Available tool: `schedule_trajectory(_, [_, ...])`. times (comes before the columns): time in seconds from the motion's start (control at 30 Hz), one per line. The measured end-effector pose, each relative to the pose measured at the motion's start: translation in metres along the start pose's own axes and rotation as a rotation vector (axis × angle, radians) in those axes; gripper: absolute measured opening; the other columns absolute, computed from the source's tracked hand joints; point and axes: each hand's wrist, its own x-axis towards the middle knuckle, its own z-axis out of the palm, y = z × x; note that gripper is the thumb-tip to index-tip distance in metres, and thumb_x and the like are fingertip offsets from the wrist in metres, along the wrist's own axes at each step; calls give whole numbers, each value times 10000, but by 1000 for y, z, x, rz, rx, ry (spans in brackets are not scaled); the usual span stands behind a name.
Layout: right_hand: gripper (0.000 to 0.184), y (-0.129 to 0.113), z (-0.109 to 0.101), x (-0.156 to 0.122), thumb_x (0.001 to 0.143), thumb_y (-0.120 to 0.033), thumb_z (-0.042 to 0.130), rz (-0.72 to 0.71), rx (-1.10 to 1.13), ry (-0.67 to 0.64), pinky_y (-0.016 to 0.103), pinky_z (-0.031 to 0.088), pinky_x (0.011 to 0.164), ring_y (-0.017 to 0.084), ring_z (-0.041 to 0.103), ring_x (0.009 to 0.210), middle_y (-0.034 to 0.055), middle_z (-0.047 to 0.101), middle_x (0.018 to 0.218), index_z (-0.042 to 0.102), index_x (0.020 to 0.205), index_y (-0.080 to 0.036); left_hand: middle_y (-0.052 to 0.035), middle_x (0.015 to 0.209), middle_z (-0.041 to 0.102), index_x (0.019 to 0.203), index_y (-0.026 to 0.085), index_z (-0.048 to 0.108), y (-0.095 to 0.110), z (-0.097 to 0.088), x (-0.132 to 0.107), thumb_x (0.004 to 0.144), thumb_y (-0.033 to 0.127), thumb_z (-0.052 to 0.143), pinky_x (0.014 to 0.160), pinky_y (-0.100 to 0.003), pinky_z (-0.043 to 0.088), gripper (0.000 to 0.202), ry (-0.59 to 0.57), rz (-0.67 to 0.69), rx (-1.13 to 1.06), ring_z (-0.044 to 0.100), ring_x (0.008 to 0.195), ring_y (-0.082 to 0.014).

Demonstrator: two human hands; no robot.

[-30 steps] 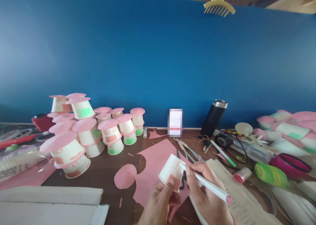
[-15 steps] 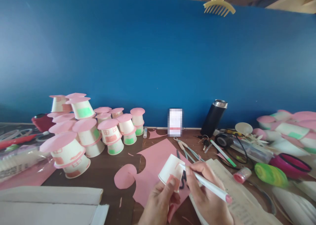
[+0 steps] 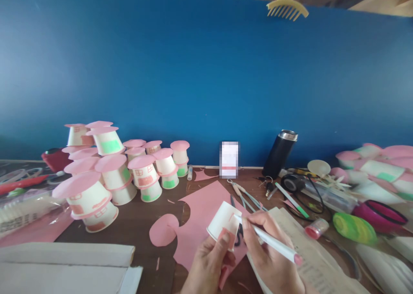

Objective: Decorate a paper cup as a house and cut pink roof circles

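My left hand (image 3: pixel 209 261) grips a white paper cup (image 3: pixel 222 218) near its lower side, thumb over a coloured-in pinkish-red patch. The cup is tilted, its wide rim toward the lower left. In my right hand (image 3: pixel 267 246) is a white felt-tip pen (image 3: pixel 277 246) with a pink end, held in a writing grip. Its tip touches or nearly touches the cup's side, beside a short reddish line. Beneath the cup lies pink paper (image 3: pixel 196 212) with curved cut-outs, and dark-handled scissors (image 3: pixel 238 236) are partly hidden behind the cup.
Decorated cups with pink paper discs (image 3: pixel 142 173) stand stacked at the left; more lie in a pile (image 3: pixel 383 169) at the right. A black bottle (image 3: pixel 279 156) leans near the blue wall. Light-handled pliers (image 3: pixel 243 193), a green-tipped pen (image 3: pixel 292 199) and cardboard (image 3: pixel 64 268) lie around.
Almost nothing differs. Both hands, the cup and the pen stay in nearly the same place, with only a very slight shift of the pen.
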Motion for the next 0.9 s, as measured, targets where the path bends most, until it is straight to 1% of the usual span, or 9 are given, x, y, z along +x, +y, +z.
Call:
schedule_trajectory(0.2, [94, 0, 1, 0, 951, -222, 559, -1, -1, -1, 240, 481, 593, 122, 575, 569, -30, 580, 682, 562, 857, -224, 2, 589, 578, 764, 132, 647, -1, 0, 1, 649, 747, 688, 446, -226, 242, 626, -5, 0, -19, 395, 461, -74])
schedule_trajectory(0.3, [65, 0, 0, -1, 950, -216, 562, 11, 24, 7, 227, 484, 585, 114, 575, 562, -37, 583, 677, 570, 887, -227, 8, 577, 575, 757, 139, 628, -1, 1, 2, 657, 727, 701, 435, -226, 230, 601, -6, -2, -57, 386, 449, -71])
schedule_trajectory(0.5, [34, -1, -4, 0, 957, -214, 546, 35, 95, 61, 203, 491, 548, 106, 587, 571, -42, 588, 693, 574, 950, -231, 5, 575, 582, 740, 161, 567, -1, 2, 3, 697, 679, 710, 383, -225, 152, 539, -38, 14, -178, 387, 423, -64])
schedule_trajectory(0.57, [30, 0, -4, 1, 954, -214, 552, 32, 83, 47, 202, 489, 551, 105, 584, 564, -44, 593, 689, 574, 946, -233, 12, 565, 573, 729, 162, 560, -1, 2, 3, 701, 671, 714, 385, -221, 157, 533, -44, 16, -195, 385, 420, -59])
schedule_trajectory(0.67, [38, 1, -3, 0, 952, -221, 558, 32, 64, 20, 208, 481, 555, 104, 562, 537, -55, 577, 655, 570, 919, -237, 8, 560, 568, 715, 155, 561, -2, 2, 4, 697, 646, 737, 397, -208, 182, 523, -39, 23, -214, 432, 465, -68])
schedule_trajectory(0.73, [53, 1, -2, 0, 953, -228, 559, 38, 57, 12, 210, 473, 550, 103, 548, 524, -58, 564, 646, 565, 902, -239, 4, 562, 569, 729, 154, 568, -2, 2, 4, 691, 651, 739, 382, -208, 160, 528, -44, 20, -215, 452, 486, -80])
schedule_trajectory(0.8, [61, 1, -2, -1, 954, -233, 561, 38, 48, 16, 211, 466, 547, 102, 538, 519, -58, 557, 645, 560, 893, -238, 8, 558, 567, 746, 157, 572, -3, 1, 4, 688, 663, 734, 365, -216, 129, 534, -60, 10, -213, 440, 472, -82])
schedule_trajectory(0.9, [61, 2, -1, -1, 955, -234, 558, 29, 28, 22, 218, 463, 552, 107, 540, 533, -49, 557, 661, 561, 893, -233, 11, 558, 568, 760, 147, 585, -2, 2, 4, 687, 653, 742, 378, -213, 147, 535, -58, 15, -214, 444, 477, -78])
